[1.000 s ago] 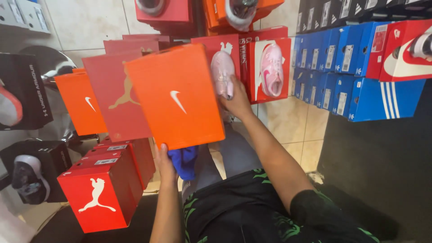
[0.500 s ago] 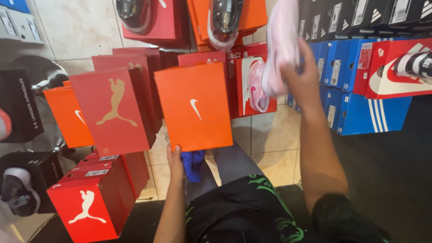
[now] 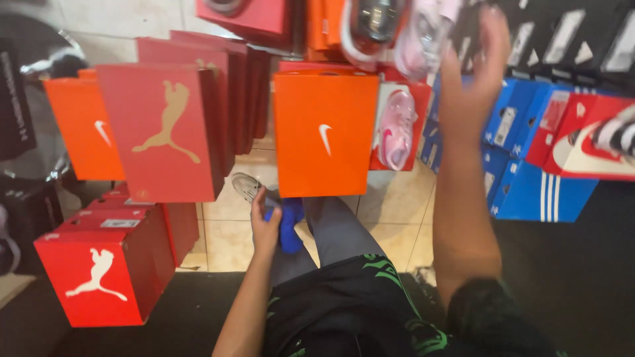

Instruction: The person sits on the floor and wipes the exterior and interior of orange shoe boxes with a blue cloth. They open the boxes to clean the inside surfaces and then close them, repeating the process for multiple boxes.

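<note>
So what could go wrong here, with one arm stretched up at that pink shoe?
The pink shoe looks only loosely held by the raised right hand and might slip. The left hand props the orange box from below only, so it may tip. The leaning red boxes could slide.
</note>
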